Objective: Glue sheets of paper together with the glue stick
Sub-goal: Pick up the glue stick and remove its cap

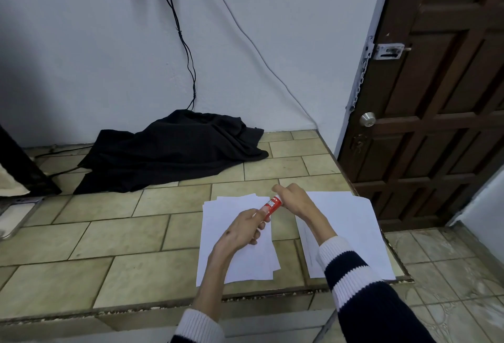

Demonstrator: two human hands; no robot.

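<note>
- Fingers (pixel 255 229) of the left hand (pixel 242 229) are curling round the lower end of the red glue stick (pixel 270 207), gripping it with the thumb lying along its side
- Right hand (pixel 293 199) is closing its fingers over the upper end of the glue stick, thumb pointing up and away; whether that end is a cap is hidden by the hand
- Glue stick is being held tilted between both hands, above the tiled bench (pixel 122 233), over the gap between the two lots of paper
- Left forearm is reaching in from the near edge of the bench, crossing over the left stack of sheets (pixel 234 236); its striped cuff (pixel 199 325) is sitting below the near edge
- Right forearm is coming in from the near right corner, its dark and white striped sleeve (pixel 351 274) lying over the right stack of sheets (pixel 351 222)
- Left stack is lying fanned and slightly untidy toward the near edge, the right stack sitting beside it against the right edge of the bench
- Black cloth (pixel 174 149) is lying heaped along the far edge against the wall, with dark cables (pixel 188 51) hanging down to it
- Brown wooden door (pixel 436 97) is standing beyond the right edge
</note>
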